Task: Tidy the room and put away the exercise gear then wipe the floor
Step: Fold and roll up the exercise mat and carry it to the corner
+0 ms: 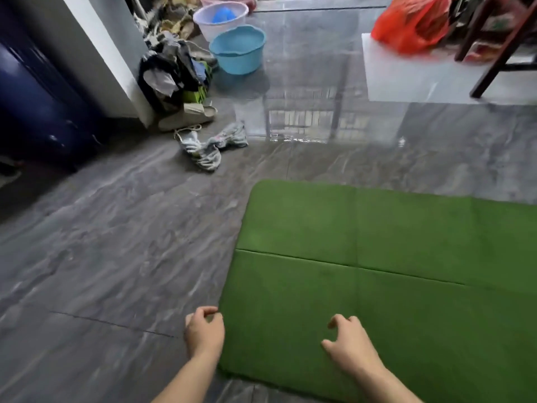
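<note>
Left hand: the left hand (205,330) sits at the near left edge of the green exercise mat (377,271), fingers curled in toward that edge. Whether they already pinch the mat or only touch it cannot be told; the placement suits taking hold of the corner.
Right hand: the right hand (350,341) hovers over or rests on the mat's surface, to the right of the left hand, fingers loosely bent and spread, holding nothing. It looks ready to press the mat down or help fold it.
Mat: it lies flat on the floor (116,257), reaching forward and to the right of both hands and off the right side of the view. Creases cross it, one running sideways ahead of the hands, so it probably folds in panels.
Step in hand: most likely the start of folding or lifting the mat to put it away; no wiping has begun that can be seen.
Ahead and left of the hands: a crumpled pale rag (213,145) lies on the floor, well apart from the mat, a likely cloth for the wiping.
Further ahead: a blue basin (238,49) and a white basin (220,17) stand beside a heap of clothes and shoes (174,74) against the wall.
Far right: an orange-red plastic bag (412,24) sits on a pale block (406,80) by dark chair legs (499,56).
Risk: the glossy floor may be slippery.
</note>
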